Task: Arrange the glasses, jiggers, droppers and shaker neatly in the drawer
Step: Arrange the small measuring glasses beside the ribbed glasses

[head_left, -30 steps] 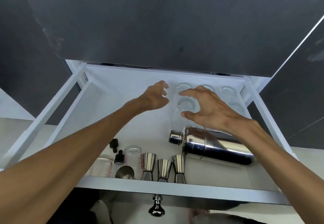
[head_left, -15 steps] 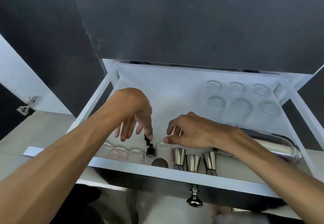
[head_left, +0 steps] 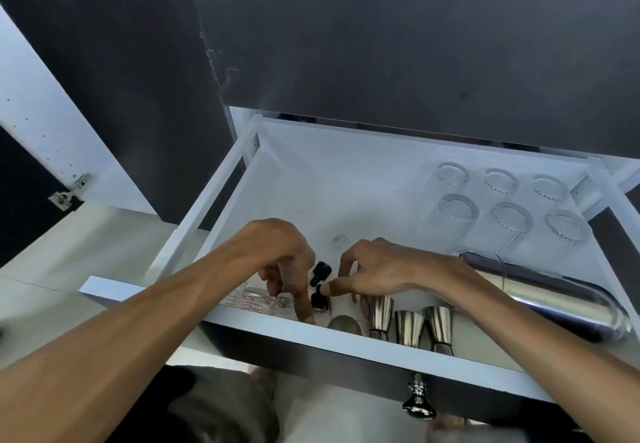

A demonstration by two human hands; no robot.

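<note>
White drawer (head_left: 242, 319), pulled open, contents listed from its left side to its right.

1. Measuring glasses (head_left: 254, 300), clear with red markings, at the front left corner just behind the front edge, partly hidden by my left hand (head_left: 277, 259). Thin glass, light, probably slippery; best taken around the wall, not by the rim.

2. Left hand: fingers curled downward, forefinger reaching to the drawer floor beside the droppers. Whether my grip is closed on anything here I cannot tell.

3. Droppers (head_left: 320, 272), two, black caps, near the front edge between my two hands. Small and very light, likely soft at the bulb and fragile below; take each by the cap collar, gently.

4. Right hand (head_left: 381, 269): thumb and forefinger drawn together toward the nearer dropper's cap, thumb tip touching or almost touching it. A firm pinch is not shown.

5. Jiggers (head_left: 410, 324), three, steel, upright in a row along the front edge; a fourth rounded steel piece shows to their left. Stiff, sturdy, smooth; hold at the narrow waist.

6. Ribbed glasses (head_left: 509, 224), six, in two rows at the back right corner. Heavier, breakable.

7. Shaker (head_left: 554, 297), steel, lying on its side along the right side. Heaviest item; it may roll, so grasp it around the body.
</note>
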